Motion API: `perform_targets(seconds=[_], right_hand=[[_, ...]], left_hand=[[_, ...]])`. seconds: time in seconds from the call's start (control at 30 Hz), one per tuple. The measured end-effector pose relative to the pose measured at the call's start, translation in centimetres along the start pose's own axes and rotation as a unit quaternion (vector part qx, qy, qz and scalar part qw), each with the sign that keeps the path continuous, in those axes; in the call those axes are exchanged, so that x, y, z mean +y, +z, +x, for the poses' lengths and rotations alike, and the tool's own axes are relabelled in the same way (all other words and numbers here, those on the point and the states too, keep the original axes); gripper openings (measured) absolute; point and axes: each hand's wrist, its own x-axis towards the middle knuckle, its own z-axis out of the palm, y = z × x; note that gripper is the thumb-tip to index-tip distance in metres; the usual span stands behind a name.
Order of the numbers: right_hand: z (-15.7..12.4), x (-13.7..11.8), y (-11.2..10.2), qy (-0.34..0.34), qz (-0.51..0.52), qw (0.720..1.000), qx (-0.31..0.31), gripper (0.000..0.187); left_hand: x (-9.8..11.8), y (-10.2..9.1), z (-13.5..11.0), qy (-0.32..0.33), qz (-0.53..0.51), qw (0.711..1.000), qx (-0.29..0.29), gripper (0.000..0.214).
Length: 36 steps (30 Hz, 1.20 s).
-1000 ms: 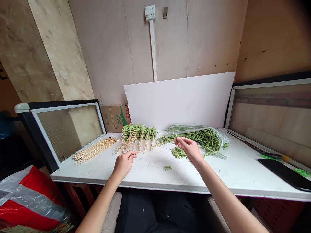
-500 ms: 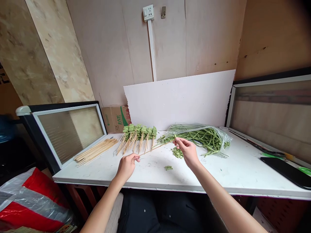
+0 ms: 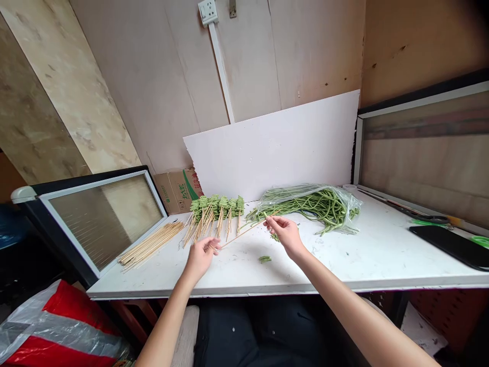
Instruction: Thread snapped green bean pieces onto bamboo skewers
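Note:
My left hand pinches the near end of a thin bamboo skewer that slants up to the right over the white table. My right hand is closed at the skewer's far tip, pinching a small green bean piece against it. Just behind that hand lies a small heap of cut bean pieces. A clear bag of long green beans lies beyond. Finished bean skewers are fanned out at the back left. One loose bean piece lies near the table's front.
A bundle of bare skewers lies on the left beside a glass-topped freezer. A white board leans on the wall, with a cardboard box next to it. A black phone and a second freezer lid are right.
The view has tilted and shifted; both hands stayed on the skewer and drew slightly closer together. The right hand moved left, away from the bean bag.

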Motion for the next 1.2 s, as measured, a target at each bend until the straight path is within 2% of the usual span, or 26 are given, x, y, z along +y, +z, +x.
perform_targets(seconds=[0.1, 0.17, 0.23, 0.3, 0.47, 0.57, 0.73, 1.2], right_hand=[[0.7, 0.2, -1.0, 0.017, 0.005, 1.0, 0.005, 0.048], [1.0, 0.4, -1.3, 0.024, 0.008, 1.0, 0.005, 0.046], [1.1, 0.6, -1.3, 0.03, 0.012, 0.999, 0.006, 0.045], [1.2, 0.8, -1.1, 0.032, 0.017, 0.999, 0.004, 0.046], [1.2, 1.1, -1.0, 0.03, 0.015, 0.999, -0.006, 0.048], [1.2, 1.0, -1.1, 0.029, 0.012, 0.999, -0.004, 0.05], [1.3, 1.1, -1.3, 0.033, 0.008, 0.999, 0.002, 0.051], [0.9, 1.7, -0.9, 0.037, 0.0, 0.999, -0.018, 0.049]], left_hand=[[-0.4, -2.5, 4.0, -0.023, 0.117, 0.986, 0.117, 0.039], [-0.7, -4.0, 7.2, -0.059, 0.211, 0.964, 0.152, 0.034], [-0.9, -4.8, 10.3, -0.129, 0.289, 0.942, 0.116, 0.036], [-1.3, -4.9, 12.8, -0.165, 0.316, 0.929, 0.097, 0.036], [-2.8, -3.1, 16.3, -0.219, 0.362, 0.904, 0.066, 0.03], [-3.8, -2.4, 17.1, -0.237, 0.376, 0.894, 0.061, 0.024], [-4.9, -2.5, 17.2, -0.231, 0.393, 0.886, 0.081, 0.026], [-5.3, -3.7, 13.6, -0.143, 0.398, 0.895, 0.141, 0.045]])
